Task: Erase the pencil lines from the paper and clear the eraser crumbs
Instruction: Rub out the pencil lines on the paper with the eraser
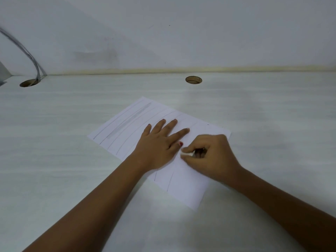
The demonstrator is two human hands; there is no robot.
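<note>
wall (181, 33): pale and plain, it fills the upper part of the view and meets the desk along a yellowish seam
desk (63, 142): a whitish top with faint grain; it carries the paper and both forearms
paper (185, 193): one white sheet lying flat on the desk at an angle, in the middle of the view, with both hands on it
left hand (158, 148): it lies flat on the middle of the paper, fingers straight and spread, pressing the sheet down; it holds nothing
right hand (212, 155): it rests on the right part of the paper with the fingers curled; thumb and fingers pinch the eraser
grey band (130, 120): a long smudged stripe on the far left part of the paper, between two of the lines
pencil lines (170, 181): thin dark strokes run along the sheet, plain on the left part; two short pieces show near the left wrist
cable (27, 51): grey, it curves down the wall at the far left and goes into the left hole
left hole (29, 82): a round opening at the back of the desk, far left
right hole (193, 80): a round opening at the back of the desk, beyond the paper
eraser (187, 154): small and white, mostly covered by the right fingers; its visible end is on the paper, close to the left thumb tip
</note>
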